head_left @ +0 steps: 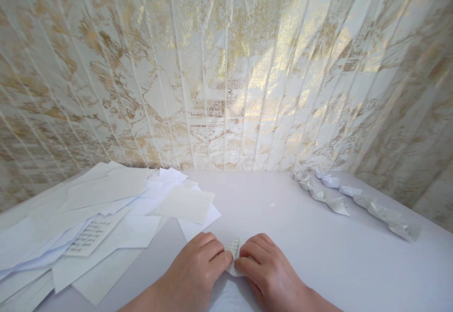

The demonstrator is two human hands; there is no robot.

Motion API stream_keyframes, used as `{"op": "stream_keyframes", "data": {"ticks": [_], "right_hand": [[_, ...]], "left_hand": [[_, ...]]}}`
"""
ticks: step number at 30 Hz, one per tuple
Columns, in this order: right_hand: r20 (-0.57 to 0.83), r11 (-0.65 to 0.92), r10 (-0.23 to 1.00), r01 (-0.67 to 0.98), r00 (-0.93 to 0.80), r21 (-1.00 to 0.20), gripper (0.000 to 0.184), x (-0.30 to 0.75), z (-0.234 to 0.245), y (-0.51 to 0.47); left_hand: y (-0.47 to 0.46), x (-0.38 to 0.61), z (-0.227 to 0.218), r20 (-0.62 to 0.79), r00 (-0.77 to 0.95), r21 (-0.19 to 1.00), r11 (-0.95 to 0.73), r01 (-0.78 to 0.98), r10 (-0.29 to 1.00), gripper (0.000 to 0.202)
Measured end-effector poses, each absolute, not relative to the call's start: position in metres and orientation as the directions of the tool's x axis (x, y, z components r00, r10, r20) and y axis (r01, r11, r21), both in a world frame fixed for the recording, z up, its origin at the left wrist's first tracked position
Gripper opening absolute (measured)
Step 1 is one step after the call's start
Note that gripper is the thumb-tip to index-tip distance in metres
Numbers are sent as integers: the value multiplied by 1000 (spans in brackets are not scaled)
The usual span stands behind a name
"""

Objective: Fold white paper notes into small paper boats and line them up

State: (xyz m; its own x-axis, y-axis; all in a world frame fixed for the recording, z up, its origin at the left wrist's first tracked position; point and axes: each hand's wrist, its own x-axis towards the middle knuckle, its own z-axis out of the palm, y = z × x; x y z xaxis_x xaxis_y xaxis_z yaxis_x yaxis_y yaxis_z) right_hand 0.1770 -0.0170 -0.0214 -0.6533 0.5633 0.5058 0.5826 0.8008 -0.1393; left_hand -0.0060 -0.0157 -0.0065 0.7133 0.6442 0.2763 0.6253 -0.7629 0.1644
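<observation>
Between my two hands, low in the middle of the head view, is a small folded piece of printed paper (232,247). My left hand (201,262) pinches its left side, thumb and fingers closed. My right hand (267,265) grips the right side in the same way, fingers curled. Most of the folded paper is hidden behind the fingers, so its full shape cannot be made out. Lines of dark print show on its upper part.
A loose pile of paper sheets (106,189) covers the table's left side. Folded paper boats (382,208) stand in two rows at the right. A tiny paper scrap (272,204) lies on the white table (354,260). Behind hangs a patterned curtain (226,76).
</observation>
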Motion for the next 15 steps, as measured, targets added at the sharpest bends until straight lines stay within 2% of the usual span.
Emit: {"op": "stream_keyframes", "data": {"ticks": [3, 7, 12, 15], "right_hand": [[445, 802, 592, 548, -672, -239, 25, 181, -15, -20], [385, 792, 609, 507, -693, -340, 28, 189, -7, -22], [327, 760, 650, 588, -686, -277, 28, 199, -4, -17], [238, 749, 662, 616, -711, -242, 28, 201, 0, -15]], "left_hand": [[-16, -5, -7, 262, 715, 168, -760, 627, 648, 18], [-16, -6, -11, 316, 718, 142, -780, 610, 619, 22], [-16, -9, -21, 326, 731, 85, -789, 609, 599, 20], [-16, -8, -23, 260, 730, 89, -769, 634, 632, 19]]}}
